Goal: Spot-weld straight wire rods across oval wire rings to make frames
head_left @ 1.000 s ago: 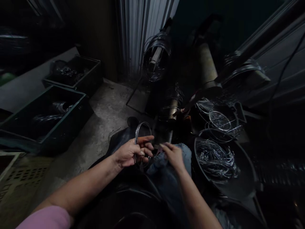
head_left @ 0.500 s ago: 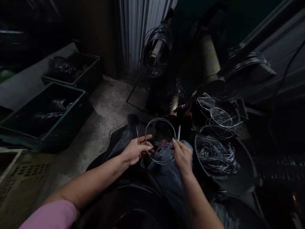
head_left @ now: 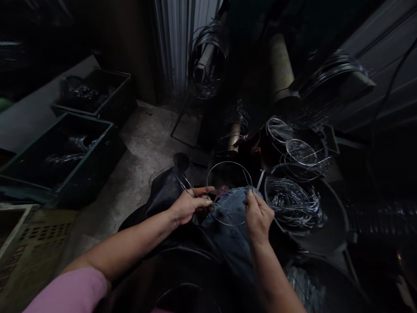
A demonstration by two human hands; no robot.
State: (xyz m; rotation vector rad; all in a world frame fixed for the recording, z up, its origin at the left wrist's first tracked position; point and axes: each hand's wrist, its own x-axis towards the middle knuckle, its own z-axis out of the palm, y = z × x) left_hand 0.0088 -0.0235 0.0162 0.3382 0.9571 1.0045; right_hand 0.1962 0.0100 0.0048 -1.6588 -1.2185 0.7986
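A thin silver wire loop [head_left: 228, 162] hangs between my hands, above my lap in blue jeans [head_left: 228, 230]. My left hand [head_left: 190, 206] pinches one side of it, and a short wire end [head_left: 184, 182] sticks out past the fingers. My right hand [head_left: 259, 217] grips the opposite side, with another wire end [head_left: 260, 179] rising beyond the knuckles. To the right of that hand sits a black round basin [head_left: 332, 217] holding a tangled pile of silver wire coils [head_left: 291, 202]. Part of the loop's lower arc is dim against the denim.
More wire rings [head_left: 301, 152] lie behind the basin. Wire coils hang on spindles [head_left: 206, 58] at the back. Dark green-rimmed crates [head_left: 78, 119] holding wire stand on the concrete floor [head_left: 146, 143] at left. A corrugated metal sheet [head_left: 172, 43] stands behind.
My hands have moved apart and the wire, first a narrow bunch in my left hand, has opened into a wide loop that now spans both hands. The view has tilted slightly.
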